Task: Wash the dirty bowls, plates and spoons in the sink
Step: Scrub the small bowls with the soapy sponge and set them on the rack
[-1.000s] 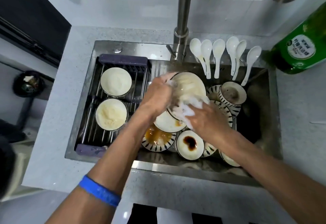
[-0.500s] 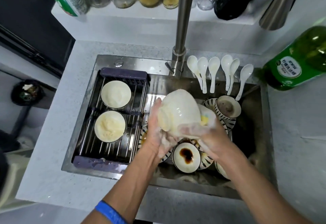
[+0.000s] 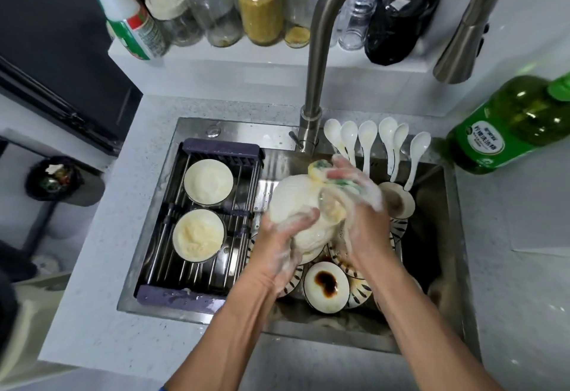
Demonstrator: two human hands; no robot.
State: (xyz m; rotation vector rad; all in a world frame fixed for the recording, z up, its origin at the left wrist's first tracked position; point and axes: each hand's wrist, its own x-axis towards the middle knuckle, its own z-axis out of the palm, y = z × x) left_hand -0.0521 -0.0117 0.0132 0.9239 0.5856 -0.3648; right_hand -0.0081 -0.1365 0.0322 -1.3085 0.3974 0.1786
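My left hand (image 3: 282, 247), covered in suds, grips a white soapy bowl (image 3: 294, 202) held bottom-up over the steel sink (image 3: 197, 125). My right hand (image 3: 359, 205) holds a yellow-green sponge (image 3: 322, 170) against the bowl's base. Under my hands lie several dirty striped bowls, one with a dark sauce stain (image 3: 325, 287). Two soapy bowls (image 3: 208, 181) (image 3: 198, 234) sit in the drain rack (image 3: 200, 293) on the left. Several white spoons (image 3: 368, 144) lean on the sink's back edge.
A tall faucet (image 3: 317, 60) rises behind the sink, its spray head (image 3: 462, 51) at the right. A green detergent bottle (image 3: 505, 125) lies on the right counter. Jars and bottles (image 3: 262, 11) line the back shelf. A dark bin (image 3: 54, 178) stands low left.
The bowl has been turned and now faces bottom-up. My right hand with the sponge moved up from the bowl's side to its base. The camera tilted upward.
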